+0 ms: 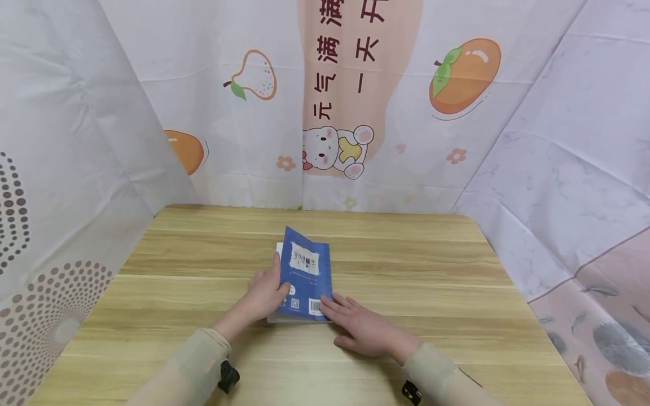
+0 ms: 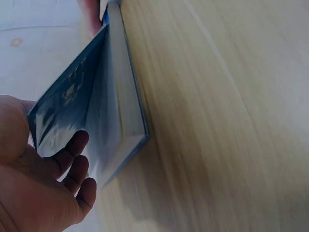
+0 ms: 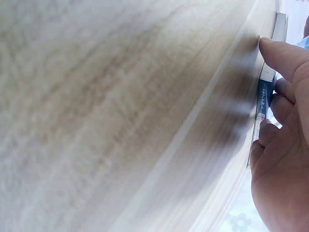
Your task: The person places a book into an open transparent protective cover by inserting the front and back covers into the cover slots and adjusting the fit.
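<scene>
While the blue book point(image 1: 303, 276) lies near the middle of the wooden table point(image 1: 431, 293), its back cover is lifted along the left edge and tilted up over the white pages beneath. The left hand point(image 1: 264, 296) is placed at that left edge, with the thumb on top of the raised cover and the fingers tucked under it, so the cover is pinched between them; in the left wrist view the curled fingers point(image 2: 72, 164) are seen lying against the underside of the cover, and the block of pages point(image 2: 123, 104) rests flat on the table below. The right hand point(image 1: 363, 330) is laid flat on the table just beside the book's near right corner, its fingers straight and slightly spread, with the fingertips touching the cover close to the barcode point(image 1: 315, 306). In the right wrist view the fingertips point(image 3: 280, 58) are shown pressed against the edge of the book point(image 3: 264, 92), nothing being gripped by them. A white label with dark print point(image 1: 304, 259) is seen on the upper part of the cover. Beige sleeves point(image 1: 198, 361) are worn on both forearms. Behind the table a curtain printed with fruit and a cartoon bear point(image 1: 337, 149) is hung, and patterned sheets are draped on both sides.
</scene>
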Available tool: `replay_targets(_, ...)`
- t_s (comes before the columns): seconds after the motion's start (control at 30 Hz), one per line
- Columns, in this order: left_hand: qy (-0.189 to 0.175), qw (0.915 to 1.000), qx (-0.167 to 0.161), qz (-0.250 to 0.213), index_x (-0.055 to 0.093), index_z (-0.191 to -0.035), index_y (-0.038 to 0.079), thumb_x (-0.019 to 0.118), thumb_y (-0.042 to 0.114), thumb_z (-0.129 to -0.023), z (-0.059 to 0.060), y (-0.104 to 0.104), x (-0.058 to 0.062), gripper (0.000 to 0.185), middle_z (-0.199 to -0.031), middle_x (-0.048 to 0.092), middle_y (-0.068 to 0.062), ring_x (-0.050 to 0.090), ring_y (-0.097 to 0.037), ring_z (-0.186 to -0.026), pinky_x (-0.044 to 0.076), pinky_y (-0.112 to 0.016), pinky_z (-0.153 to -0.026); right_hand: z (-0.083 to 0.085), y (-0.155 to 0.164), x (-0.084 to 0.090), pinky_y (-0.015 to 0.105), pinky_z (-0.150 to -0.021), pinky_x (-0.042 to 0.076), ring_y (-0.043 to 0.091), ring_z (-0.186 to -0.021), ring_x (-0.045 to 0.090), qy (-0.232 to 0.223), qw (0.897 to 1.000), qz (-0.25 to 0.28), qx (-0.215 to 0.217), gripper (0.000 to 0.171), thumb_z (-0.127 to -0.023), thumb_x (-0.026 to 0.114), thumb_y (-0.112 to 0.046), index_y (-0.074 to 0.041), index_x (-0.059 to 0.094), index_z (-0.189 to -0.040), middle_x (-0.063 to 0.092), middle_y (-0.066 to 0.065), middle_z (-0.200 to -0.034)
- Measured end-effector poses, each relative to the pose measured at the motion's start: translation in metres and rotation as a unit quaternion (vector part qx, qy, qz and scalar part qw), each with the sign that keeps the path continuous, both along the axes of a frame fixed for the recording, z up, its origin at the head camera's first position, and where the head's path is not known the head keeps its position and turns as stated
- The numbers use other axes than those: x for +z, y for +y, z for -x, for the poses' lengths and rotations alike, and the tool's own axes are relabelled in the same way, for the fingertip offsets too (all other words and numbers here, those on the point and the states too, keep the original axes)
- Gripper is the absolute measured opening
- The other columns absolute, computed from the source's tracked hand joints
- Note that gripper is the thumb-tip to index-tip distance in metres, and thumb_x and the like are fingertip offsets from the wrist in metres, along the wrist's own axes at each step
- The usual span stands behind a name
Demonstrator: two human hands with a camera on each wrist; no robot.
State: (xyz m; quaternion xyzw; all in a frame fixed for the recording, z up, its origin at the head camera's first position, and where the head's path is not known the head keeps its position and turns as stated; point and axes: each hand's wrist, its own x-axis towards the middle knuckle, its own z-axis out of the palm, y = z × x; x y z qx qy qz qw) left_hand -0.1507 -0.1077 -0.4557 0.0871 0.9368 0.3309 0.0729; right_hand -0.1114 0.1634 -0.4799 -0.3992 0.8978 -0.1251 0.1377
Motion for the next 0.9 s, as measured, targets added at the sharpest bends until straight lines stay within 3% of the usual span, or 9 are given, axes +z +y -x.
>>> replay_targets(0.23,-0.001,0.9991,-0.008,0.042,0.012,-0.158,-0.011,0.056,0.028,-0.100,0.001,-0.008,-0.007,0.083,-0.159,0.033,-0.031,0.036,-0.052,-0.135,0.024,-0.067,-0.112,0.000,0.001,0.000,0.046,-0.124,0.023,0.029,-0.156,0.021,0.004,1.000,0.001,-0.001,0.071,-0.103,0.062,-0.032,-0.015,0.028,-0.163,0.023,0.001,-0.169)
replay_targets(0.4,0.006,0.9967,-0.010,0.081,0.020,-0.157,-0.011,0.063,0.030,-0.099,0.000,-0.012,-0.009,0.083,-0.156,0.033,-0.033,0.032,-0.052,-0.137,0.026,-0.068,-0.110,0.000,0.003,-0.001,0.049,-0.123,0.025,0.032,-0.154,0.025,0.018,1.000,0.008,0.007,0.070,-0.102,0.063,-0.030,-0.012,0.031,-0.162,0.026,0.005,-0.168)
replay_targets(0.6,0.017,0.9951,-0.010,0.097,0.024,-0.160,-0.004,0.069,0.032,-0.097,0.000,-0.014,-0.016,0.085,-0.161,0.026,-0.026,0.032,-0.049,-0.135,0.031,-0.065,-0.105,0.000,0.002,0.000,0.048,-0.123,0.025,0.032,-0.154,0.024,0.018,1.000,0.012,0.008,0.069,-0.102,0.062,-0.028,-0.011,0.031,-0.161,0.027,0.005,-0.168)
replay_targets(0.8,0.011,0.9915,-0.024,0.127,0.025,-0.162,0.004,0.067,0.040,-0.098,0.003,-0.016,-0.018,0.084,-0.169,0.013,-0.016,0.027,-0.051,-0.142,0.027,-0.070,-0.106,-0.001,0.002,0.001,0.049,-0.122,0.026,0.032,-0.154,0.024,0.015,1.000,0.008,0.006,0.069,-0.102,0.062,-0.028,-0.011,0.031,-0.161,0.027,0.004,-0.168)
replay_targets(0.9,0.006,0.9887,-0.036,0.146,0.026,-0.162,0.004,0.065,0.044,-0.099,0.004,-0.018,-0.019,0.084,-0.170,0.015,-0.015,0.025,-0.052,-0.145,0.024,-0.074,-0.108,-0.001,0.002,0.002,0.049,-0.122,0.026,0.033,-0.154,0.025,0.012,1.000,0.011,0.004,0.069,-0.102,0.063,-0.028,-0.011,0.032,-0.161,0.027,0.005,-0.168)
